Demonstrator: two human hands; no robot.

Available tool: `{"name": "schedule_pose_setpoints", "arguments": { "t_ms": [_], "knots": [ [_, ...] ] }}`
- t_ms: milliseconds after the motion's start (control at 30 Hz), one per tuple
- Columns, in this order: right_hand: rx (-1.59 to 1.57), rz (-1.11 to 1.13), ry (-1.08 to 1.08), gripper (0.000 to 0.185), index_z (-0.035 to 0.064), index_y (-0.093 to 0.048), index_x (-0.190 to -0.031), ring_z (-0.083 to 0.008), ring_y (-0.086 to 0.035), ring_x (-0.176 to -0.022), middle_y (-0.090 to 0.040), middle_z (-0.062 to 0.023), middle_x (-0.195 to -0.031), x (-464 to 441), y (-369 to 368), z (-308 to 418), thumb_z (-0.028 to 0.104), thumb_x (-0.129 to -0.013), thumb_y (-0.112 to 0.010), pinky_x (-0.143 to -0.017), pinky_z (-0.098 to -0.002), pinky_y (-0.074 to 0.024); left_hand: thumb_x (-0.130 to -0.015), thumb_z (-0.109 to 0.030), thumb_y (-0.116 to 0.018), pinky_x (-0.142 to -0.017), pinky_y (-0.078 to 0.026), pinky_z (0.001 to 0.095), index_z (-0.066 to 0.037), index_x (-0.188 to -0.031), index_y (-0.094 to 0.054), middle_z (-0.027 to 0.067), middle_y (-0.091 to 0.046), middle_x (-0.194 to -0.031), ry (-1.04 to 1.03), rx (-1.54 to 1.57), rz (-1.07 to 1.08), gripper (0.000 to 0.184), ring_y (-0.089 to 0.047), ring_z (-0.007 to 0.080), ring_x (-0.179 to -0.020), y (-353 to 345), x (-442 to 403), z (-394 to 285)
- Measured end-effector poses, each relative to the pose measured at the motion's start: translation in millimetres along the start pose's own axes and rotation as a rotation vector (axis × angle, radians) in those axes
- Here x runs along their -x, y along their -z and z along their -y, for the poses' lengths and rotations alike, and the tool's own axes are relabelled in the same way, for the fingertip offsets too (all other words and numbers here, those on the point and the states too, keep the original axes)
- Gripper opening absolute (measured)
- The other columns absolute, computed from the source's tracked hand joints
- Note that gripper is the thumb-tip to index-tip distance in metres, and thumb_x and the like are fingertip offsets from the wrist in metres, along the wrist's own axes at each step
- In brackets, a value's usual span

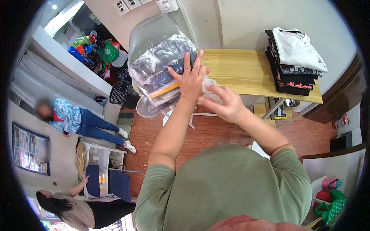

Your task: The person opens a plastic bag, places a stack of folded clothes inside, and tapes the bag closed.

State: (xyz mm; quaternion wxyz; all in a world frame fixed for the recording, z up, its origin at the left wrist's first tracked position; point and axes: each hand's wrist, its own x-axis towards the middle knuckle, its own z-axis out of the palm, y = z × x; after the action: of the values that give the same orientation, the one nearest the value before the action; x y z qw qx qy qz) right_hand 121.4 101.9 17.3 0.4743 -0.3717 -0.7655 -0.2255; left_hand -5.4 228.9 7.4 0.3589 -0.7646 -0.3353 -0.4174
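A clear plastic bag [148,48] filled with folded dark patterned clothes [165,52] lies at the left end of the wooden table [235,63]. My left hand [189,79] rests on the bag's right side, fingers spread. Just right of it, my right hand [228,106] has its thumb and forefinger apart, slightly blurred. Between my hands is a piece of whitish translucent plastic [209,82]; whether it belongs to the bag I cannot tell. A yellow-orange strip [165,91] shows at the bag's near edge.
A stack of folded clothes, topped by a white shirt [298,48], sits on the table's right end. Left of the table are a black basket [122,94] and a fan [148,107]. Two other people [69,115] stand at the left. A fire extinguisher [340,121] is far right.
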Motion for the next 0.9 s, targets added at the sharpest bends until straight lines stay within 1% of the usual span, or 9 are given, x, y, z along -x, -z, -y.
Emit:
{"name": "schedule_pose_setpoints", "arguments": {
  "t_ms": [167, 267, 400, 467, 533, 600, 700, 833, 900],
  "knots": [
    [0.345, 0.215, 0.224, 0.033, 0.0085, -0.066, -0.110, -0.0196, -0.059, -0.070, -0.061, -0.0108, -0.099, -6.0, -7.3, -43.2, 0.007, -0.077, -0.062, -0.058, -0.0303, -0.0519, -0.079, -0.021, -0.063, -0.102, 0.008, 0.0748, -0.017, -0.079, -0.061, -0.0081, -0.050, -0.138, -0.062, 0.264, 0.211, 0.005, -0.027, 0.0223, -0.144, 29.6, -6.7, 12.9],
    [0.134, 0.111, -0.023, 0.015, 0.0046, -0.064, -0.095, -0.0148, -0.053, -0.060, -0.055, -0.0028, -0.079, -7.9, -14.2, -68.1, 0.011, -0.081, -0.062, -0.046, -0.0269, -0.0457, -0.073, -0.021, -0.067, -0.103, 0.010, 0.0741, -0.016, -0.076, -0.063, -0.0079, -0.052, -0.135, -0.125, 0.359, 0.196, 0.008, -0.030, 0.0217, -0.142, 39.7, -10.0, 28.8],
    [-0.425, 0.050, -0.729, 0.019, 0.0057, -0.065, -0.103, -0.0152, -0.058, -0.068, -0.058, -0.0056, -0.091, 10.0, -25.5, -41.1, 0.014, -0.086, -0.061, -0.054, -0.0293, -0.0493, -0.072, -0.018, -0.067, -0.103, 0.011, 0.0743, -0.015, -0.073, -0.066, -0.0060, -0.056, -0.131, -0.266, 0.329, 0.081, 0.004, -0.030, 0.0243, -0.142, 36.3, -6.1, 33.7],
    [-0.923, -0.093, -1.018, 0.021, 0.0063, -0.065, -0.107, -0.0154, -0.060, -0.072, -0.060, -0.0070, -0.096, 12.8, -28.1, -12.4, 0.016, -0.088, -0.061, -0.058, -0.0304, -0.0511, -0.072, -0.018, -0.068, -0.103, 0.009, 0.0749, -0.014, -0.072, -0.068, -0.0044, -0.056, -0.130, -0.216, 0.372, 0.246, 0.004, -0.030, 0.0262, -0.141, 51.2, -15.1, 30.7],
    [-0.921, -0.159, -0.811, 0.023, 0.0068, -0.066, -0.111, -0.0156, -0.062, -0.075, -0.062, -0.0084, -0.102, 7.2, -26.4, 10.9, 0.017, -0.091, -0.061, -0.063, -0.0316, -0.0529, -0.072, -0.018, -0.068, -0.103, 0.006, 0.0755, -0.013, -0.071, -0.071, -0.0028, -0.057, -0.130, -0.220, 0.401, 0.356, 0.005, -0.030, 0.0277, -0.141, 60.8, -30.3, 32.4],
    [-0.244, -0.051, -0.198, 0.043, 0.0091, -0.060, -0.128, -0.0199, -0.064, -0.084, -0.060, -0.0147, -0.119, 6.0, -31.6, -4.3, 0.007, -0.086, -0.065, -0.068, -0.0287, -0.0539, -0.072, -0.017, -0.069, -0.103, 0.003, 0.0760, -0.013, -0.069, -0.073, -0.0012, -0.057, -0.129, -0.277, 0.423, 0.414, 0.007, -0.031, 0.0286, -0.140, 60.8, -44.6, 36.3],
    [0.248, 0.025, -0.030, 0.043, 0.0107, -0.062, -0.124, -0.0242, -0.064, -0.081, -0.061, -0.0117, -0.114, 4.0, -24.4, -15.7, 0.014, -0.081, -0.068, -0.068, -0.0336, -0.0539, -0.071, -0.017, -0.070, -0.102, 0.003, 0.0758, -0.017, -0.076, -0.076, -0.0026, -0.060, -0.125, -0.372, 0.445, 0.521, 0.007, -0.032, 0.0289, -0.139, 56.6, -59.6, 43.8],
    [0.137, -0.037, -0.253, 0.017, 0.0041, -0.061, -0.099, -0.0242, -0.063, -0.069, -0.065, -0.0081, -0.084, 10.5, -49.5, -25.6, 0.012, -0.084, -0.065, -0.061, -0.0342, -0.0512, -0.069, -0.019, -0.073, -0.104, 0.007, 0.0728, -0.016, -0.074, -0.074, -0.0045, -0.061, -0.122, -0.423, 0.399, 0.509, 0.005, -0.036, 0.0268, -0.138, 52.0, -60.4, 44.5],
    [-0.185, -0.045, -0.632, 0.017, 0.0026, -0.062, -0.101, -0.0202, -0.061, -0.065, -0.064, -0.0069, -0.081, 9.9, -58.5, -13.7, 0.013, -0.088, -0.061, -0.057, -0.0307, -0.0485, -0.071, -0.020, -0.072, -0.104, 0.009, 0.0726, -0.017, -0.071, -0.072, -0.0062, -0.062, -0.121, -0.381, 0.468, 0.298, 0.003, -0.038, 0.0263, -0.137, 43.3, -43.2, 48.8]
  ]
}}
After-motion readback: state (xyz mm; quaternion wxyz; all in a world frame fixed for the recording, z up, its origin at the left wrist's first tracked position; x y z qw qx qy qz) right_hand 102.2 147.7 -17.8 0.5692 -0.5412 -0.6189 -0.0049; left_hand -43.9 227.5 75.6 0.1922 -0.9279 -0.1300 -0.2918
